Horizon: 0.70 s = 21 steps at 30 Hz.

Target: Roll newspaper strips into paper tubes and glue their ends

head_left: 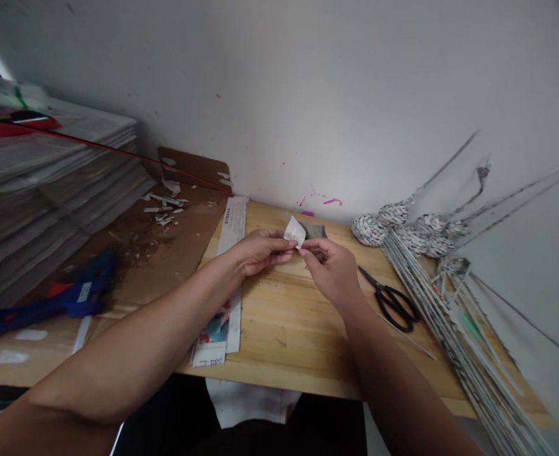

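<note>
A small piece of printed newspaper (295, 232) is pinched between my two hands over the middle of the wooden table (289, 329). My left hand (266, 249) grips its lower left side between thumb and fingers. From the other side, my right hand (329, 261) pinches the bottom corner, its fingertips almost meeting the left ones. Just behind the right hand lies a small grey flat item (315, 230), partly covered. Strips of newspaper (234, 221) lie under and beside my left wrist. Black-handled scissors (393, 303) rest to the right of my right forearm.
Woven newspaper balls (369, 230) with long stems stand at the back right, beside a bundle of rolled paper sticks (431, 316). A thin stick (407, 337) lies near the scissors. On the left are a blue glue gun (77, 301), paper scraps (165, 206) and a newspaper stack (61, 190).
</note>
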Tool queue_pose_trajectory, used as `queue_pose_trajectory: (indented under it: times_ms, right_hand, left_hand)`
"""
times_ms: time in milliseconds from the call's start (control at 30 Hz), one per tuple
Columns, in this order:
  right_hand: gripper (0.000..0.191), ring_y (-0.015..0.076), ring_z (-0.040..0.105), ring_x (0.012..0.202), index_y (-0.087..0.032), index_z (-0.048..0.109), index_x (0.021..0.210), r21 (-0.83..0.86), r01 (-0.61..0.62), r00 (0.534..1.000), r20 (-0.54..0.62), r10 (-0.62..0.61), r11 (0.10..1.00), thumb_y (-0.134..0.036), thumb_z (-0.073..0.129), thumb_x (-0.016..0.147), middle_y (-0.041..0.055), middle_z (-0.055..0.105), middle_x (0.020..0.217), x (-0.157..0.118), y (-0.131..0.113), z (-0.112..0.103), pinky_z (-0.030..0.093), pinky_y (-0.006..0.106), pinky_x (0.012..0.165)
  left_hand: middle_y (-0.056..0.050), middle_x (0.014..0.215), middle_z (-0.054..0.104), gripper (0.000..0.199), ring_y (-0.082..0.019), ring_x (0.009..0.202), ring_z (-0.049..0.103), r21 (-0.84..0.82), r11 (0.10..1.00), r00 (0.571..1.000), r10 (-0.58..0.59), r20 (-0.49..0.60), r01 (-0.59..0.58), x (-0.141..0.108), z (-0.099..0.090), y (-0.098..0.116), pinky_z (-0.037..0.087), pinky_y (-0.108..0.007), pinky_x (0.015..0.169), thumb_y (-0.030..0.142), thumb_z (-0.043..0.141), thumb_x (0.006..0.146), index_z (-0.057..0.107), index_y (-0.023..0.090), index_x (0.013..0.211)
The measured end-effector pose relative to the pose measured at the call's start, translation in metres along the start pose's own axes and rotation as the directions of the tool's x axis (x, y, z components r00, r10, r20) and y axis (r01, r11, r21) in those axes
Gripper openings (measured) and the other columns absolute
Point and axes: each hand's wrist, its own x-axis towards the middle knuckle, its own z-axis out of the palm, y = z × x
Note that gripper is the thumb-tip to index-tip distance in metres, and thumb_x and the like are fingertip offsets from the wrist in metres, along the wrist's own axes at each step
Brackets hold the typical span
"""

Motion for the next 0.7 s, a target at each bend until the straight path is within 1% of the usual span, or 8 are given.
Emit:
queue_pose_trajectory:
  times_ms: [133,267,433,500,600,700]
  right_hand:
    - [0.015,0.0138,0.061,0.057,-0.019,0.071,0.089,-0.016,0.008,1.0,0.03,-0.007,1.0,-0.027,0.061,0.084,0.0017,0.07,0.07,-0.0003,-0.0027,-0.0022,0.048,0.026,0.056]
    - [0.015,0.0133,0.059,0.056,-0.019,0.072,0.09,-0.047,0.03,0.999,0.046,-0.028,0.998,-0.026,0.06,0.084,0.0011,0.07,0.069,-0.0005,-0.0044,-0.0039,0.046,0.026,0.055]
    - [0.017,0.014,0.061,0.06,-0.021,0.074,0.091,-0.129,0.076,0.995,0.077,-0.066,0.989,-0.024,0.057,0.085,0.0008,0.072,0.074,-0.0005,-0.0065,-0.0053,0.046,0.026,0.059]
    - [0.017,0.0147,0.063,0.063,-0.021,0.073,0.092,-0.13,0.078,0.993,0.093,-0.066,0.988,-0.025,0.058,0.085,0.0014,0.074,0.078,-0.0005,-0.0063,-0.0051,0.047,0.026,0.06]
    - [0.016,0.0166,0.066,0.067,-0.021,0.072,0.093,-0.122,0.07,0.994,0.09,-0.06,0.99,-0.028,0.063,0.082,0.0025,0.075,0.082,-0.0007,-0.0054,-0.0042,0.049,0.027,0.062]
    - [0.014,0.0183,0.069,0.073,-0.023,0.072,0.093,-0.162,0.096,0.993,0.079,-0.084,0.982,-0.028,0.065,0.081,0.0027,0.076,0.085,-0.0011,-0.0054,-0.0034,0.051,0.029,0.069]
  left_hand:
    - [-0.005,0.074,0.066,0.015,-0.008,0.065,0.063,0.068,0.997,0.999,-0.038,0.032,0.036,-0.0037,-0.0029,0.0074,0.056,-0.017,0.064,-0.004,0.068,0.071,0.07,0.008,0.08]
    - [-0.004,0.071,0.065,0.016,-0.008,0.064,0.063,0.096,0.993,0.997,-0.071,0.024,0.069,-0.0061,-0.0029,0.011,0.056,-0.018,0.063,-0.006,0.064,0.072,0.069,0.008,0.077]
    - [-0.006,0.068,0.064,0.017,-0.01,0.063,0.064,0.053,0.996,0.998,-0.065,-0.013,0.066,-0.003,-0.0028,0.0085,0.056,-0.019,0.063,-0.009,0.059,0.069,0.064,0.007,0.068]
    - [-0.006,0.066,0.064,0.018,-0.01,0.061,0.064,0.033,0.997,0.998,-0.062,-0.033,0.063,-0.0015,-0.0021,0.0068,0.056,-0.019,0.063,-0.011,0.057,0.067,0.063,0.007,0.066]
    - [-0.007,0.063,0.064,0.019,-0.011,0.058,0.063,0.012,0.998,0.996,-0.064,-0.061,0.064,-0.0009,0.0004,0.0052,0.055,-0.018,0.059,-0.011,0.055,0.066,0.061,0.007,0.063]
    - [-0.008,0.063,0.064,0.02,-0.011,0.057,0.063,0.0,0.998,0.996,-0.062,-0.065,0.062,-0.0019,0.003,0.0044,0.054,-0.017,0.056,-0.011,0.052,0.066,0.062,0.006,0.064]
